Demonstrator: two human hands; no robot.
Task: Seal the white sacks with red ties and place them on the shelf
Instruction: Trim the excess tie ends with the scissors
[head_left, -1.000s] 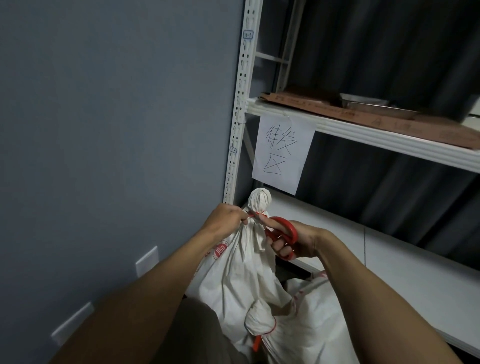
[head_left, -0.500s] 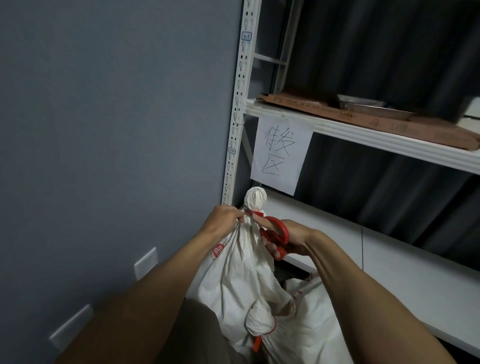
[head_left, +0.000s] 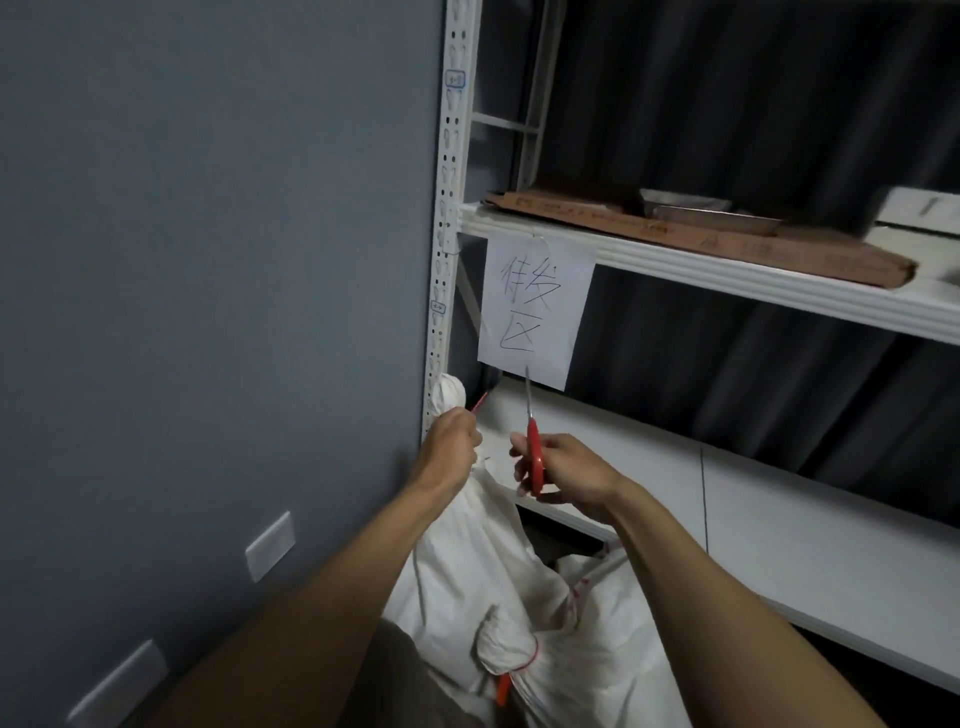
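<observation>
Head view: the neck of a white sack (head_left: 467, 545) is gripped by the left hand (head_left: 451, 441), whose fingers are curled tight round the gathered cloth. The bunched top is seen just above the fist, and a red tie end (head_left: 479, 402) sticks out to its right. A pair of scissors (head_left: 534, 452) is held in the right hand (head_left: 566, 470), with the fingers curled round the red handles; the blades are pointed upward, appear pressed together, and are kept apart from the tie end. The held sack is kept upright in front of the lower shelf (head_left: 779, 519), beside the slotted post (head_left: 449, 208). A second white sack (head_left: 587, 675) is seen below, between the forearms, its neck bound with a red tie (head_left: 530, 660). A paper sign (head_left: 535, 306) is hung from the upper shelf edge, where cardboard (head_left: 727, 239) and a metal tray (head_left: 701, 210) are laid. At the left, socket plates (head_left: 270, 545) are set into the grey wall (head_left: 208, 260).
</observation>
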